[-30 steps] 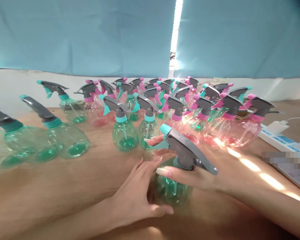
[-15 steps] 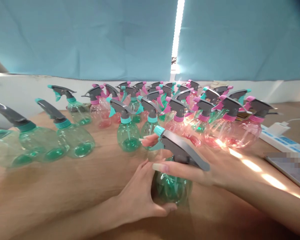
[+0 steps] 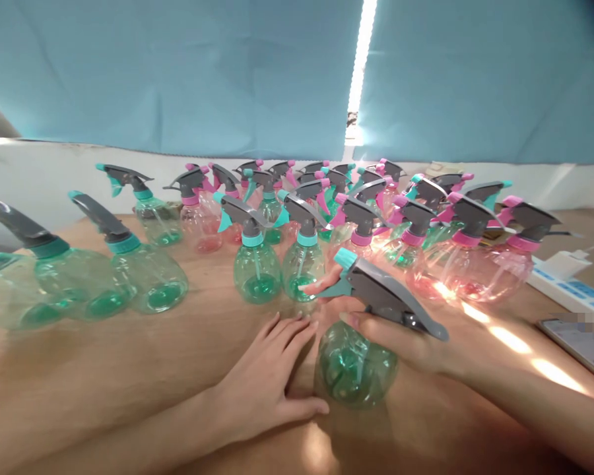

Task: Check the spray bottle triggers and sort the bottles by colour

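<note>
A green transparent spray bottle [image 3: 354,369] with a grey trigger head and teal nozzle [image 3: 381,293] stands near the front of the wooden table [image 3: 103,369]. My right hand [image 3: 406,343] is closed around its neck under the trigger head, one finger stretched toward the nozzle. My left hand [image 3: 267,382] lies open just left of the bottle, fingers spread flat on the table, its thumb at the bottle's base.
Several green and pink spray bottles [image 3: 327,218] crowd the back of the table; three large green ones [image 3: 129,270] stand at the left. A white power strip [image 3: 569,280] and a flat device [image 3: 581,340] lie at the right. A blue curtain [image 3: 178,72] hangs behind.
My left hand has let go of the bottle's body and now lies flat beside it. My right hand has closed tighter round the neck, and the bottle has shifted slightly right.
</note>
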`<state>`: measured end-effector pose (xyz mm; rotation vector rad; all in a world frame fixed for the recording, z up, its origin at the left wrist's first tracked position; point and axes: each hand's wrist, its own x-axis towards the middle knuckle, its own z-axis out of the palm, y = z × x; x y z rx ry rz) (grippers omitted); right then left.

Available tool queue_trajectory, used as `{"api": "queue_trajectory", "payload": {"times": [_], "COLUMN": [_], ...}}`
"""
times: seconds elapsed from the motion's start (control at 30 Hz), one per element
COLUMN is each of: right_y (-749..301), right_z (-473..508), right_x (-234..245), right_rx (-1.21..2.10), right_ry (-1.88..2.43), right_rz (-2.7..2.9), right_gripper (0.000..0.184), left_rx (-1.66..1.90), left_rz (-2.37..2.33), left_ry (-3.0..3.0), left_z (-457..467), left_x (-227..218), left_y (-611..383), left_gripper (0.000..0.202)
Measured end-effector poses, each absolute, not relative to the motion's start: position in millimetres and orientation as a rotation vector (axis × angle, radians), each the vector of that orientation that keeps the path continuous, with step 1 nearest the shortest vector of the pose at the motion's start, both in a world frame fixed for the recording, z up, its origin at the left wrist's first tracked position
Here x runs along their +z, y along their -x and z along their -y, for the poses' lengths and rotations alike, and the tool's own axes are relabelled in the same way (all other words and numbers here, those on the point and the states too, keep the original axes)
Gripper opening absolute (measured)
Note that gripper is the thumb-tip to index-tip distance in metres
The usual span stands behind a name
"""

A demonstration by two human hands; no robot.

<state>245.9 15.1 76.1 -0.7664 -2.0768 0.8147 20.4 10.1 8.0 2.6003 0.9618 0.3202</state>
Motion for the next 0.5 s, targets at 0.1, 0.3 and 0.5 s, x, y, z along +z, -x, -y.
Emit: {"api": "queue_trajectory", "payload": {"times": [0.1,0.3,0.5], "right_y": [-246,-252,-255], "right_z": [-16,-13,-10], "right_x": [74,84,75], "right_rx": [0.825,0.786,0.752], "right_ry": [0.785,0.960,1.108], "right_rz": [2.069,2.167,2.096], "right_gripper": [0.035,0.030,0.039], "left_rx": [0.249,0.201,0.163], "left_rz": [-1.019,-1.022,-1.046], "left_ry": [-2.636,-2.667,-2.659], "left_z": [-12,-12,-12], "left_x": [6,4,5], "left_y": [-14,-12,-14], "left_gripper": [0.081,0.074,0.071]}}
